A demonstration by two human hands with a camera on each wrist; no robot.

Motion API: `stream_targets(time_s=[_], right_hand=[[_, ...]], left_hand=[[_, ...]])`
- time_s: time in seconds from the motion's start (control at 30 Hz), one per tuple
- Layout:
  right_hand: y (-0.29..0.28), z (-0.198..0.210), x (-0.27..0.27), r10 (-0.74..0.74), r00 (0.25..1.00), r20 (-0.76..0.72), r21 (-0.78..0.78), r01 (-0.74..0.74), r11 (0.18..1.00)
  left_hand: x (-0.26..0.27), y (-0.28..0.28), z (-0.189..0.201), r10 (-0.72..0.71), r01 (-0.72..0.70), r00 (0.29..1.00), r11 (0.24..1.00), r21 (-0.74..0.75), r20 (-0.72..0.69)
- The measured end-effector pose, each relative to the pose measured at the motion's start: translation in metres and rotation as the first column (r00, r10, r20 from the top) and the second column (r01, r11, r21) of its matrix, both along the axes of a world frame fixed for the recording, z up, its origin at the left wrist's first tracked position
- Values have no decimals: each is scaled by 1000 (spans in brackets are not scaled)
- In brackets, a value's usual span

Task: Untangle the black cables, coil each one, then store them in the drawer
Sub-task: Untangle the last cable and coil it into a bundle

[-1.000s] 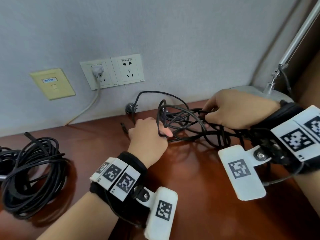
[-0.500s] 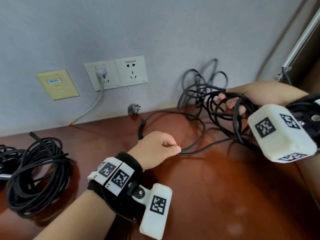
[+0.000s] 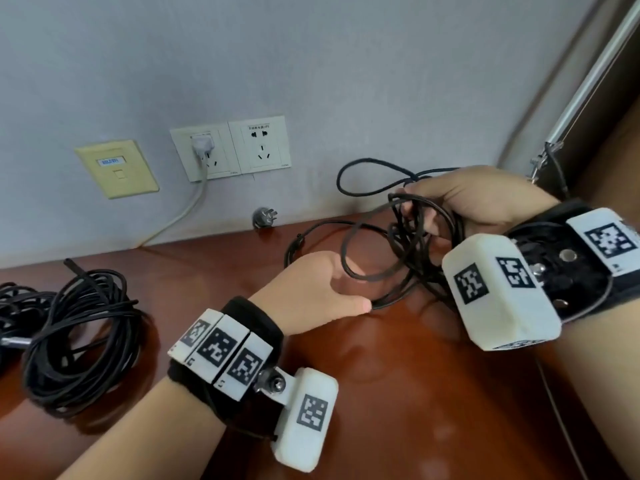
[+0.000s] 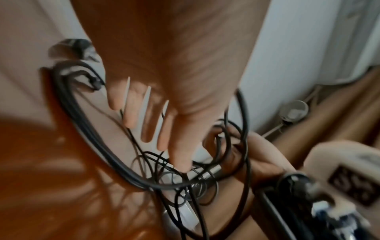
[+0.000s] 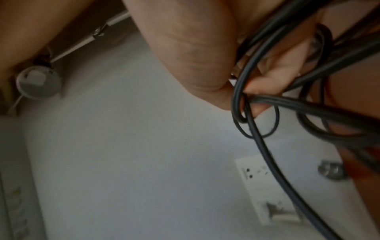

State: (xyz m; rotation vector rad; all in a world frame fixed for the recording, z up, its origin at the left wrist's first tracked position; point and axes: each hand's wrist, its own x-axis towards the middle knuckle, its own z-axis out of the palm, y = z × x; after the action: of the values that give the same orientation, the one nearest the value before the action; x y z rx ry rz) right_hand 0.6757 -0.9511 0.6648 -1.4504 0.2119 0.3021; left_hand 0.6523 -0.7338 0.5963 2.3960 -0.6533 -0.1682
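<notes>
Here the right hand has its fingers curled round a bunch of tangled black cables, holding the knot raised above the wooden desk near the wall; the right wrist view shows several strands crossing the palm and looping over the fingertips. The left hand reaches in from below with its fingers straight and spread, as the left wrist view shows, the fingertips touching the lower loops without pinching any strand. One loose loop arcs up behind the right hand, and a grey plug lies at the foot of the wall, well apart from the knot. Farther left, a second black bundle rests on the desk, loosely coiled.

The step in hand looks like separating one cable from the mass. To do it well, the left hand would best find a free end, likely the one running toward the plug, and feed it back through the loops rather than tugging, since pulling would probably tighten the knot. The right hand should ease its hold enough to let strands slide. No drawer is visible.
</notes>
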Motion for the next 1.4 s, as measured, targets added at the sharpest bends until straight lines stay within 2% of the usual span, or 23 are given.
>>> stream_targets(time_s=[0.1,0.17,0.27,0.37,0.43,0.47,0.5,0.53,0.57,0.6,0.63,0.67,0.73,0.8,0.83,0.93,1.0,1.13,1.2,1.27,1.3,1.37,1.4], right_hand=[[9,11,-4,58,998,26,159,-61,985],[17,17,-9,80,996,25,275,-84,958],[23,21,-17,65,998,12,341,-65,938],[24,22,-24,-89,996,-1,362,84,928],[27,23,-31,-188,981,50,251,169,953],[29,21,-33,-212,971,114,110,199,974],[30,19,-35,-207,960,186,-123,232,965],[30,18,-38,-145,959,245,-410,238,881],[30,19,-43,-64,959,275,-669,239,704],[31,21,-48,14,953,301,-828,254,499],[33,23,-53,67,935,349,-878,301,371],[35,27,-56,87,902,422,-861,369,350],[43,31,-62,116,766,632,-707,509,491],[57,32,-63,177,631,755,-570,500,652],[65,31,-64,226,602,766,-561,454,693],[81,21,-58,363,568,739,-606,323,727],[83,10,-47,343,549,762,-580,344,738],[83,-7,-28,431,625,651,-668,201,717],[84,-12,-23,434,617,656,-639,149,754],[85,-13,-21,378,590,714,-570,174,803],[85,-11,-22,338,577,744,-530,201,824],[84,-3,-28,275,529,803,-471,279,837],[84,1,-30,272,494,826,-465,323,824]], left_hand=[[-13,-15,10,-109,108,989,994,20,97],[-22,-23,12,-127,123,989,991,54,72],[-33,-20,17,-141,144,989,989,-42,53],[-44,-5,40,-47,54,994,996,-76,96],[-53,8,61,65,-41,980,991,-130,185],[-56,15,71,142,-98,965,976,-197,223],[-58,22,79,220,-150,944,951,-272,247],[-59,29,85,282,-186,925,921,-343,256],[-59,36,90,332,-213,909,890,-402,254],[-60,42,93,366,-229,897,863,-450,246],[-60,47,96,389,-238,890,842,-484,239],[-61,51,98,401,-239,887,823,-515,228],[-62,56,99,392,-230,899,802,-551,195],[-65,56,99,327,-201,933,820,-535,150],[-67,56,99,294,-191,948,831,-522,123],[-68,59,97,216,-148,974,838,-525,71],[-66,66,97,177,-109,981,840,-531,79],[-62,86,101,44,8,998,681,-732,52],[-61,97,105,-1,34,999,632,-775,44],[-62,103,108,88,-58,996,655,-753,0],[-61,106,109,210,-156,978,705,-692,-7],[-57,113,109,487,-404,871,783,-472,63],[-55,117,108,594,-538,797,779,-323,107]])
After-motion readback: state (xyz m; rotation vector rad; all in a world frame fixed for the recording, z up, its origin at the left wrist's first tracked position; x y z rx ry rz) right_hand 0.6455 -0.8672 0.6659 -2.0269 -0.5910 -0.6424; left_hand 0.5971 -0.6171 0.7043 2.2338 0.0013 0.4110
